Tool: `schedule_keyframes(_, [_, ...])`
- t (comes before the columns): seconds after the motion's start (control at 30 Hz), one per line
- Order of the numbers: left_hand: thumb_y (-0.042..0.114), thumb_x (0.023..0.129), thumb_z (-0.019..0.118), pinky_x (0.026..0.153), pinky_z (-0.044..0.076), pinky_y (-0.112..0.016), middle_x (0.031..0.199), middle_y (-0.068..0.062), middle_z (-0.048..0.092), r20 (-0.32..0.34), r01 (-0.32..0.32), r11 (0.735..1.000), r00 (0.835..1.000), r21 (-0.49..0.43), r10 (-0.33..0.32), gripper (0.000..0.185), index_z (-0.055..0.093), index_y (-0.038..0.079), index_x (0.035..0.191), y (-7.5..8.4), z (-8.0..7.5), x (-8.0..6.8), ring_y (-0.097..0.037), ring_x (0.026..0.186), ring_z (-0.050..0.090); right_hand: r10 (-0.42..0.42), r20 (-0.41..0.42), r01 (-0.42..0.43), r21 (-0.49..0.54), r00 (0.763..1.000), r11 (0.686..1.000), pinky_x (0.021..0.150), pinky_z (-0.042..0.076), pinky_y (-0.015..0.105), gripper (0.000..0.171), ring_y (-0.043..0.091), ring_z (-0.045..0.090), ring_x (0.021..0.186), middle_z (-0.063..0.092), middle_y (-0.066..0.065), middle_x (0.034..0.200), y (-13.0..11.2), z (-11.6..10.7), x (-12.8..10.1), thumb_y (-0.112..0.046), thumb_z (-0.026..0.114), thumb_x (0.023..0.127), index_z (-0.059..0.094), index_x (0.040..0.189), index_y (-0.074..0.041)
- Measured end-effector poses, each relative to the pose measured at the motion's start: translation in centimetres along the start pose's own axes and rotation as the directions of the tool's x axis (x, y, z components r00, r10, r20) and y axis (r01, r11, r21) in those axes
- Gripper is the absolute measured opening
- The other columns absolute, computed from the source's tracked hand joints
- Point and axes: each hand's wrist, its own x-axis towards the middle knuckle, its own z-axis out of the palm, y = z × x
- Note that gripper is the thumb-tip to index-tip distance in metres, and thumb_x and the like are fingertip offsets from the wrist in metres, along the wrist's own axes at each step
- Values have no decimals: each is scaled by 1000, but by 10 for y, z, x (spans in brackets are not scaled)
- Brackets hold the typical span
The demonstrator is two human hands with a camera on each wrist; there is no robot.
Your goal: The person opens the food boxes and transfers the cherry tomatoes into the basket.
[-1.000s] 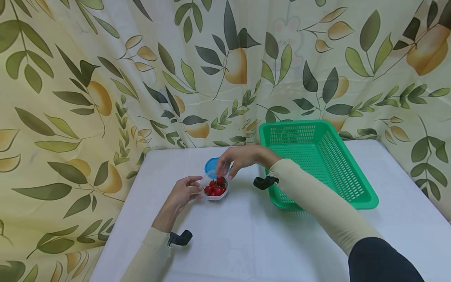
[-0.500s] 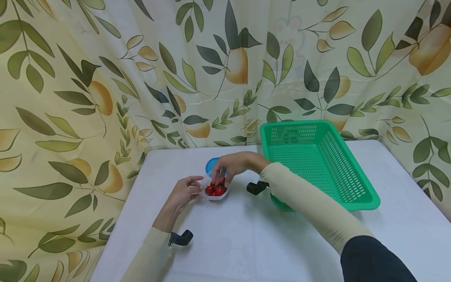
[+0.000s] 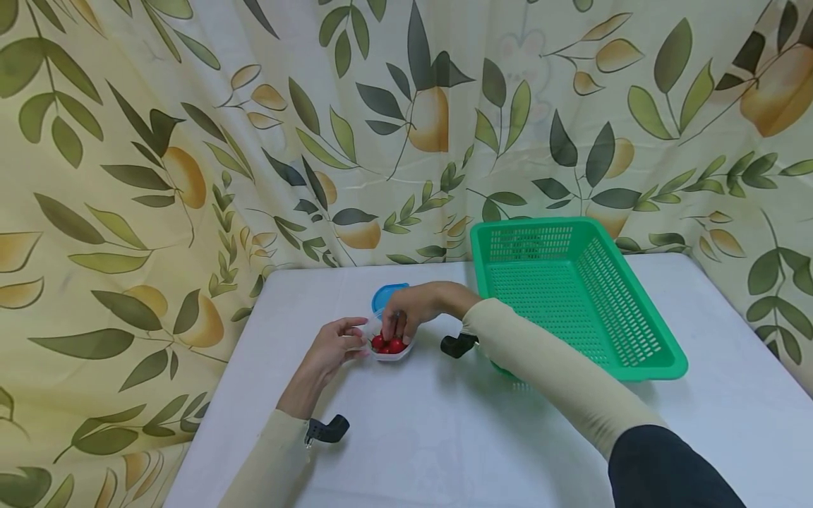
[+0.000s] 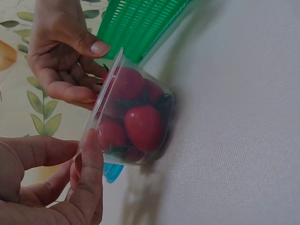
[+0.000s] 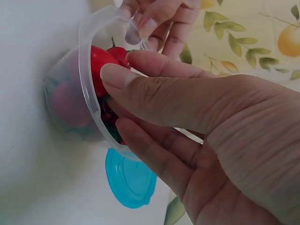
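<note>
A small clear plastic cup of red cherry tomatoes stands on the white table. My left hand pinches its near-left rim between thumb and fingers. My right hand comes from the right. Its fingers curl down into the cup onto a tomato, and its thumb lies across the rim. The fingertips are hidden among the fruit. In the left wrist view the cup shows several tomatoes through its wall.
The cup's blue lid lies flat just behind it on the table. A green perforated basket holding nothing stands to the right, reaching to the leaf-patterned curtain. The curtain closes off the back and left of the table.
My right hand has come down from just above the cup until its fingers are inside, among the tomatoes. The left hand and the cup have stayed put.
</note>
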Motion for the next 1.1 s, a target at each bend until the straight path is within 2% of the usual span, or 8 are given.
schedule_keyframes(0.33, [-9,93,61,83,63,-34,103,-11,52,-4,3,1000,1000,-3,-3,47,57,-1,139,-2,0,2,-20,88,59,17,19,-16,-42,1000,999,96,56,28,31,11,64,104,70,-9,110,3,4,4,-6,79,87,74,114,-19])
schedule_keyframes(0.67, [-13,91,58,79,63,-33,100,-12,54,13,-15,999,1000,-31,15,45,60,-3,134,0,-1,1,-18,86,58,8,35,-6,-73,999,997,94,54,27,23,11,61,104,69,-10,107,2,5,6,-14,80,87,76,108,-22])
schedule_keyframes(1.1, [-12,92,59,77,63,-32,95,-8,54,8,-3,1000,1000,-27,3,45,59,-3,136,-1,-1,2,-18,85,58,1,36,1,-65,999,998,91,54,27,21,14,60,102,68,-9,103,2,8,9,-12,79,87,76,106,-21])
